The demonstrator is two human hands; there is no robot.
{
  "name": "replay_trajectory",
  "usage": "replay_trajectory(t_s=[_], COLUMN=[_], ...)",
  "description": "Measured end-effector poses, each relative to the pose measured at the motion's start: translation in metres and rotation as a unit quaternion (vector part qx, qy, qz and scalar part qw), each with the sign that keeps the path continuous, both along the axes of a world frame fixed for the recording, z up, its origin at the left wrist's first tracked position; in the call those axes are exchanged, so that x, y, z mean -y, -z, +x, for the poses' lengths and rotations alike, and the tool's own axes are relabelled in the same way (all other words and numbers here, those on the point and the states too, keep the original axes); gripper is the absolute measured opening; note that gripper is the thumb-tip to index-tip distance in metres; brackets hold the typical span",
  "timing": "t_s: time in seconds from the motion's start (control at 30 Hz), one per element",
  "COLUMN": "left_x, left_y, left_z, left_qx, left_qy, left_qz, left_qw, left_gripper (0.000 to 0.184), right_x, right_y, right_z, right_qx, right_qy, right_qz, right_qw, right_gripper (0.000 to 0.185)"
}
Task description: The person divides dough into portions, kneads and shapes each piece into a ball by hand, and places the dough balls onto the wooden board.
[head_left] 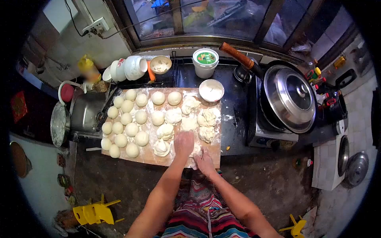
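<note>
"Head view: hands' condition?"
"Left hand [184, 143] clenched; right hand [204, 162] touching the dough [196, 149] between them, grip undeterminable."
"Advice?"
"Steady its edge, press evenly with the knuckles, avoid the rough lump [189, 123] ahead."

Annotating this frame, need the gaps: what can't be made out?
All head view:
- Contents of the pan: hidden by the lid.
- Surface under the left hand: covered by that hand.
- Fine print on the white tub: too small.
- Yellow chair, lower right: cut off by bottom edge.
- Scene beyond the window: dim, blurred.
</note>
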State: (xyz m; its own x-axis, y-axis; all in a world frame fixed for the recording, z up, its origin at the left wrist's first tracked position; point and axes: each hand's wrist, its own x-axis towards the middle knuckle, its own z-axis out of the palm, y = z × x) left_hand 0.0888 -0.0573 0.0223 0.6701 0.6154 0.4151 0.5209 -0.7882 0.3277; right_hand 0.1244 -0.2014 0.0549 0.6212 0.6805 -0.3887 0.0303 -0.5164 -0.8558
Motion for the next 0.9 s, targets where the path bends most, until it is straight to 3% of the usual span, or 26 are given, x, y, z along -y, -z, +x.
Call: replay_trajectory(t_s=[0.1, 0.13, 0.17, 0.2, 0.23, 0.27, 0.33, 0.4, 0.5, 0.6, 0.7, 0.73, 0.8, 0.83, 0.87, 0.9], left_x=[0.012, 0.024, 0.032, 0.040, 0.049, 0.057, 0.045, 0.026, -0.001, 0.003, 0.036, 0.056, 0.068, 0.068, 0.050, 0.029], left_y=[-0.018, -0.021, -0.024, -0.035, -0.040, 0.014, 0.014, -0.001, -0.003, -0.004, -0.021, -0.032, -0.010, -0.005, 0.001, -0.001], left_z=[-0.003, -0.006, -0.013, -0.019, -0.027, -0.038, -0.045, -0.033, -0.008, -0.010, -0.025, -0.027, -0.043, -0.045, -0.051, -0.041], left_qx=[0.006, 0.033, 0.096, 0.159, 0.218, 0.149, 0.067, -0.015, 0.005, -0.008, 0.062, 0.165, 0.130, 0.113, 0.010, 0.004], left_qy=[0.048, -0.013, -0.085, -0.155, -0.221, -0.180, -0.045, 0.049, -0.016, 0.037, -0.028, -0.132, -0.133, -0.131, -0.008, 0.003], left_qz=[-0.116, -0.289, -0.384, -0.471, -0.549, -0.249, -0.087, 0.066, -0.048, -0.034, -0.273, -0.337, -0.224, -0.166, -0.039, -0.020], left_qw=[0.992, 0.957, 0.914, 0.854, 0.776, 0.940, 0.993, 0.996, 0.999, 0.999, 0.959, 0.918, 0.957, 0.971, 0.999, 1.000], left_gripper=[0.033, 0.035, 0.034, 0.032, 0.031, 0.024, 0.020, 0.017, 0.020, 0.024, 0.025, 0.024, 0.023, 0.023, 0.022, 0.021], right_x=[-0.014, -0.008, 0.006, 0.017, 0.021, 0.024, 0.023, 0.013, 0.003, -0.016, 0.004, 0.011, 0.025, 0.025, 0.023, 0.019], right_y=[-0.049, -0.040, -0.023, -0.012, -0.012, -0.014, -0.004, 0.001, 0.008, -0.010, -0.011, -0.006, 0.005, 0.005, 0.007, 0.008], right_z=[0.006, 0.007, 0.007, 0.003, -0.003, -0.008, -0.011, -0.004, 0.002, 0.007, 0.009, 0.004, -0.005, -0.006, -0.007, -0.004], right_qx=[-0.284, -0.108, 0.069, 0.245, 0.229, 0.215, 0.243, 0.146, 0.016, -0.236, 0.084, 0.160, 0.308, 0.296, 0.284, 0.275], right_qy=[0.103, 0.032, -0.039, -0.109, -0.139, -0.168, -0.168, -0.073, -0.013, 0.076, -0.063, -0.109, -0.195, -0.168, -0.140, -0.112], right_qz=[-0.017, 0.036, 0.086, 0.132, 0.124, 0.116, 0.120, 0.067, 0.019, -0.002, 0.033, 0.072, 0.144, 0.144, 0.144, 0.145], right_qw=[0.953, 0.993, 0.993, 0.954, 0.955, 0.955, 0.948, 0.984, 1.000, 0.969, 0.994, 0.978, 0.920, 0.929, 0.937, 0.944], right_gripper=[0.049, 0.048, 0.047, 0.046, 0.046, 0.046, 0.046, 0.047, 0.052, 0.053, 0.048, 0.047, 0.045, 0.046, 0.046, 0.047])
